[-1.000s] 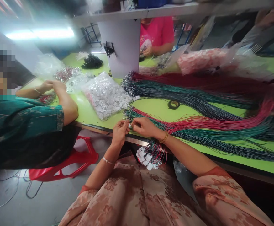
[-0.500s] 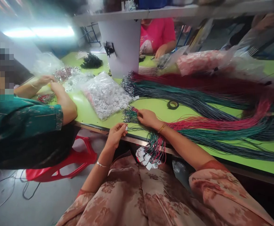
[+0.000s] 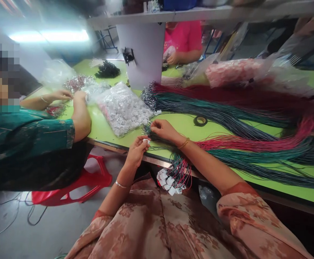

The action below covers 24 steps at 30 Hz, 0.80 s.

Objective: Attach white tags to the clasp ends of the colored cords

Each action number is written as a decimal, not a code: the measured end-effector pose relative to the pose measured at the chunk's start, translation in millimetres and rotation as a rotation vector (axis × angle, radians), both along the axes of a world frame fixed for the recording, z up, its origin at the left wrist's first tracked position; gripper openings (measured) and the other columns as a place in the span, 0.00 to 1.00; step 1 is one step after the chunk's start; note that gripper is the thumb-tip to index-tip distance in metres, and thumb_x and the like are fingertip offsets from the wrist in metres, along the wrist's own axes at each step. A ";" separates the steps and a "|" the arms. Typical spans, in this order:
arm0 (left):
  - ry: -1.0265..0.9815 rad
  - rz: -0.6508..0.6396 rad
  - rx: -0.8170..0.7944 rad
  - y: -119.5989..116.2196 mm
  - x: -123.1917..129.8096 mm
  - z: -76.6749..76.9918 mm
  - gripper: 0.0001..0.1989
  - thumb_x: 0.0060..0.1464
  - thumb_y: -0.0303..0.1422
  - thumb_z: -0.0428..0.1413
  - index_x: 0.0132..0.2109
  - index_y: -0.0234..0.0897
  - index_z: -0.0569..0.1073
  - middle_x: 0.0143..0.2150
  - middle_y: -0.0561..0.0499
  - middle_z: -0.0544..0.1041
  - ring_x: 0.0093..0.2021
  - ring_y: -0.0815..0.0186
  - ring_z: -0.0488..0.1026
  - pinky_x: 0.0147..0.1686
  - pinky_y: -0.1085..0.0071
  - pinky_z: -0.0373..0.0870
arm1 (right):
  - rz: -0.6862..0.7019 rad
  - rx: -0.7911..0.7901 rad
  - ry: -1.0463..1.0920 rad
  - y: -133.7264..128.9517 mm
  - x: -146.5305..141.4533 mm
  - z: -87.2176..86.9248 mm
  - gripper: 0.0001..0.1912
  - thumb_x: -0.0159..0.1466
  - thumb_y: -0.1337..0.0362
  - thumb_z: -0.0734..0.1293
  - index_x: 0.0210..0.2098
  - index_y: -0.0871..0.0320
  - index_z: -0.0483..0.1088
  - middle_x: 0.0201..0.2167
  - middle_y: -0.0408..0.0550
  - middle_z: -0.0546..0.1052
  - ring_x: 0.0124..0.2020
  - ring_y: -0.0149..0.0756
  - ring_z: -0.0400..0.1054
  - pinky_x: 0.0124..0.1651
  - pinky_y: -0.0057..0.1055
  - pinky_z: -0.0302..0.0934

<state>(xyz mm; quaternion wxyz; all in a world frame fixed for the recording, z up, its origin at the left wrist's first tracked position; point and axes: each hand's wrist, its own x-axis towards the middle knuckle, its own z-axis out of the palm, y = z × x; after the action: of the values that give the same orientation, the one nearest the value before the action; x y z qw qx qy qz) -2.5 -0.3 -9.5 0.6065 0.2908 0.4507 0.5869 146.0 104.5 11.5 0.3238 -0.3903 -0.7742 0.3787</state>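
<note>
White connector (image 3: 146, 141): probably light, stiff plastic and easy to fumble; best held by its flat sides between thumb and forefinger.
Loose wires (image 3: 254, 142): likely light, flexible and quick to tangle; a hold just behind the metal tips (image 3: 147, 128) should steer them best, since those look thin and bendable.
Connector's look: pale and blocky, partly hidden by the grip; finer detail is too small to tell.
Wires' look: red, green and blackish strands, lying in long bands across the bench (image 3: 181, 118).
Connector's place: in the left hand (image 3: 137, 150), at the bench's near edge, near the bag of white pieces (image 3: 127, 111).
Left grip: fingers narrow, pinching the connector.
Right hand (image 3: 165, 130): fingers drawn close together beside the metal tips; whether they hold a wire, I cannot tell.
</note>
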 end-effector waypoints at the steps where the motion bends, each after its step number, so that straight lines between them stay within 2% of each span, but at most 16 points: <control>1: -0.004 -0.003 -0.001 0.4 1.6 0.0 0.16 0.43 0.32 0.66 0.39 0.35 0.73 0.37 0.51 0.76 0.27 0.77 0.68 0.28 0.78 0.63 | 0.011 -0.023 0.049 -1.6 -5.7 5.7 0.08 0.57 0.62 0.62 0.29 0.61 0.69 0.25 0.42 0.71 0.27 0.29 0.60 0.33 0.26 0.54; 4: -0.031 0.003 -0.003 0.9 4.8 -0.1 0.15 0.43 0.32 0.66 0.39 0.35 0.73 0.36 0.51 0.76 0.27 0.77 0.68 0.29 0.78 0.63 | 0.059 -0.083 0.154 -8.8 -14.8 21.7 0.09 0.56 0.60 0.63 0.29 0.61 0.68 0.24 0.41 0.70 0.27 0.28 0.59 0.32 0.26 0.55; 7: -0.093 0.021 -0.001 1.3 6.1 0.0 0.13 0.44 0.31 0.66 0.38 0.35 0.73 0.35 0.51 0.75 0.28 0.76 0.68 0.30 0.78 0.64 | 0.085 -0.130 0.172 -19.4 -10.2 26.7 0.09 0.55 0.61 0.63 0.27 0.61 0.67 0.23 0.41 0.69 0.25 0.27 0.59 0.31 0.26 0.54; 12: -0.247 0.027 -0.011 3.5 8.6 0.4 0.10 0.45 0.28 0.64 0.37 0.34 0.74 0.35 0.51 0.75 0.28 0.76 0.68 0.31 0.78 0.65 | 0.019 -0.102 0.102 -37.5 12.4 9.1 0.07 0.54 0.63 0.64 0.26 0.62 0.69 0.21 0.39 0.67 0.23 0.26 0.56 0.27 0.25 0.50; 16: -0.263 0.015 -0.035 5.1 11.1 1.0 0.07 0.48 0.27 0.62 0.37 0.35 0.74 0.40 0.49 0.77 0.29 0.75 0.68 0.33 0.76 0.66 | -0.003 -0.081 0.076 -45.7 23.7 -3.7 0.05 0.53 0.65 0.65 0.27 0.61 0.69 0.20 0.38 0.67 0.22 0.25 0.55 0.27 0.24 0.49; 19: -0.251 -0.002 -0.025 4.9 12.0 2.2 0.08 0.49 0.28 0.63 0.37 0.36 0.74 0.40 0.49 0.77 0.29 0.75 0.68 0.34 0.76 0.67 | -0.005 -0.052 0.064 -48.8 25.0 -6.3 0.05 0.54 0.65 0.65 0.27 0.61 0.69 0.20 0.38 0.66 0.22 0.25 0.55 0.26 0.24 0.49; 24: -0.228 -0.001 0.001 2.8 17.4 2.2 0.09 0.48 0.29 0.64 0.37 0.35 0.73 0.36 0.51 0.76 0.30 0.76 0.69 0.34 0.77 0.66 | -0.010 0.129 -0.013 -54.0 20.8 -4.6 0.02 0.54 0.67 0.65 0.27 0.59 0.68 0.23 0.41 0.70 0.24 0.27 0.58 0.29 0.25 0.51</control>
<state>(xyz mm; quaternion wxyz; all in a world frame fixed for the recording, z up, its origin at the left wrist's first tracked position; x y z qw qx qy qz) 14.8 2.5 -7.4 0.6540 0.2224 0.3784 0.6162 166.9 50.5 6.9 0.3450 -0.3753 -0.7970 0.3239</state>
